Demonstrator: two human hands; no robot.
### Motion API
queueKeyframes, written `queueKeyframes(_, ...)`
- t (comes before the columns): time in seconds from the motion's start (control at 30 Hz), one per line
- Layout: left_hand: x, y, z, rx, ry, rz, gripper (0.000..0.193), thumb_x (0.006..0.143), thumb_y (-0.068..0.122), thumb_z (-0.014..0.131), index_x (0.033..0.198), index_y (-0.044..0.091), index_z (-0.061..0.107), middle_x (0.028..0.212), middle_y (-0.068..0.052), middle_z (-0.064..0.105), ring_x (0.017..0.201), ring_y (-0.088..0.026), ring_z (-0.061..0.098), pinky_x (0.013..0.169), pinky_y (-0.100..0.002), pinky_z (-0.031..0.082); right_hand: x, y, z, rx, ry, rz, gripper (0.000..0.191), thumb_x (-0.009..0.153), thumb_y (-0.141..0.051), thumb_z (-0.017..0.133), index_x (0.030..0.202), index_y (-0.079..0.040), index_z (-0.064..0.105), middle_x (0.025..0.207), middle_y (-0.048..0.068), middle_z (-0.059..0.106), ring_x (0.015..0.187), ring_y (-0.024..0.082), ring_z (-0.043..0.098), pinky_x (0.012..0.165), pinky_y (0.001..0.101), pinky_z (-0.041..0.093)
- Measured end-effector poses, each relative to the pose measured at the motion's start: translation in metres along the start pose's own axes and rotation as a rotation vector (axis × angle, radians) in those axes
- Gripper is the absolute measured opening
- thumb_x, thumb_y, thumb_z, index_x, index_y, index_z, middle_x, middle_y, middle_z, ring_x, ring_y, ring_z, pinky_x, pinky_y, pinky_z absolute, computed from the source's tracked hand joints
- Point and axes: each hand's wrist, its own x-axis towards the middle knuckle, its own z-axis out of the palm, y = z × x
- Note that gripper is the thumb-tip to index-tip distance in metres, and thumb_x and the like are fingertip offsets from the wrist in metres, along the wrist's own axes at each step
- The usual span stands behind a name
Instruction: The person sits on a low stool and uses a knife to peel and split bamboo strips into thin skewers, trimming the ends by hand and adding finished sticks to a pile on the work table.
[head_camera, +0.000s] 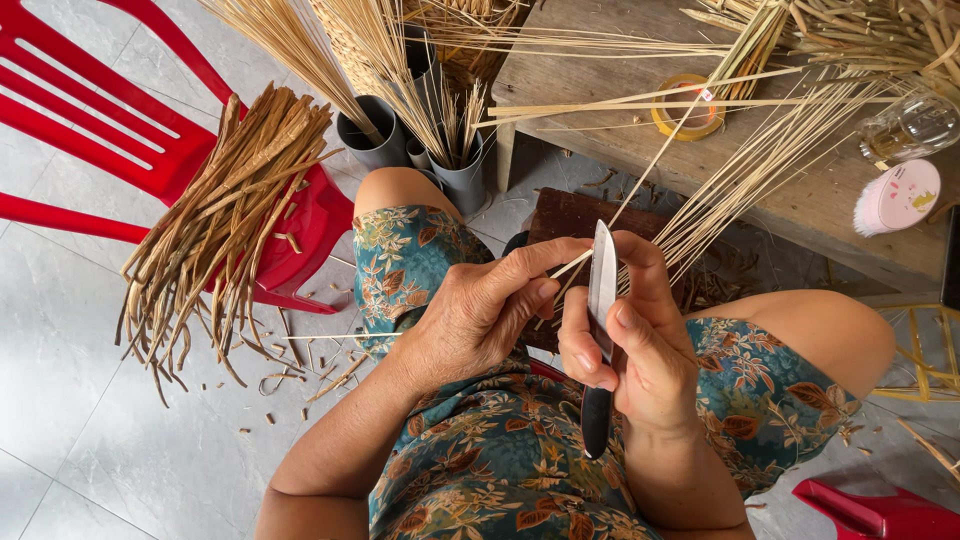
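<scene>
1. A thin pale reed strip (640, 185) runs from my lap up and to the right, across the edge of the wooden bench (600, 90). Its near end lies against the blade of a knife (601, 290).
2. My left hand (480, 310) is closed in a pinch on the strip's near end, thumb and forefinger pressed together just left of the blade.
3. My right hand (640, 350) is wrapped around the knife, blade pointing up and away from me, the black handle sticking out below my palm. My thumb lies along the flat of the blade.
4. Both hands sit close together above my lap, over my floral-patterned dress (480, 460).
5. A dark wooden block (570, 215) lies just beyond my hands, on the floor between my knees.
6. More pale strips (770, 150) fan out over the bench, near a roll of yellow tape (688, 110), a clear glass jar (910, 125) and a pink brush (898, 197).
7. Grey tubes (380, 140) holding upright reeds stand by my left knee.
8. A bundle of brown stalks (230, 220) lies across a red plastic chair (110, 130) to my left, with bits scattered on the tiled floor (60, 350).
</scene>
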Motion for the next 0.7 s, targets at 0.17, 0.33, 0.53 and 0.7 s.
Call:
queueKeyframes(0.17, 0.0011, -0.0031, 0.0025, 0.082, 0.037, 0.083, 0.042, 0.105, 0.003, 0.063, 0.145, 0.012, 0.052, 0.108, -0.013, 0.074, 0.090, -0.026, 0.078, 0.075, -0.034, 0.063, 0.0000, 0.0004, -0.0002, 0.000, -0.003, -0.007, 0.049, 0.112, -0.026, 0.056, 0.155, -0.017, 0.037, 0.078, 0.012, 0.053, 0.055, 0.010, 0.039, 0.050, 0.0224, 0.034)
queueKeyframes(0.33, 0.0013, -0.0057, 0.0030, 0.174, 0.055, 0.138, 0.050, 0.100, -0.002, 0.066, 0.146, 0.011, 0.051, 0.108, -0.012, 0.072, 0.085, -0.027, 0.075, 0.072, -0.034, 0.060, -0.0003, 0.0004, 0.0007, 0.020, -0.013, -0.007, 0.048, 0.112, -0.025, 0.057, 0.155, -0.017, 0.037, 0.079, 0.012, 0.053, 0.055, 0.010, 0.039, 0.050, 0.0228, 0.034)
queueKeyframes(0.53, 0.0029, -0.0085, 0.0045, 0.240, 0.074, 0.193, 0.057, 0.096, -0.002, 0.070, 0.148, 0.013, 0.051, 0.089, -0.006, 0.064, 0.076, -0.023, 0.069, 0.065, -0.034, 0.056, -0.0020, 0.0010, 0.0049, 0.022, 0.017, -0.015, 0.049, 0.111, -0.024, 0.057, 0.156, -0.017, 0.038, 0.077, 0.010, 0.051, 0.055, 0.009, 0.038, 0.050, 0.0227, 0.034)
queueKeyframes(0.7, 0.0049, -0.0078, 0.0083, 0.339, 0.132, 0.208, 0.052, 0.094, 0.000, 0.072, 0.143, 0.011, 0.057, 0.086, -0.007, 0.062, 0.071, -0.025, 0.065, 0.062, -0.036, 0.053, -0.0028, 0.0052, 0.0082, 0.005, 0.035, -0.050, 0.049, 0.111, -0.023, 0.057, 0.156, -0.015, 0.038, 0.077, 0.008, 0.049, 0.056, 0.010, 0.039, 0.052, 0.0234, 0.035)
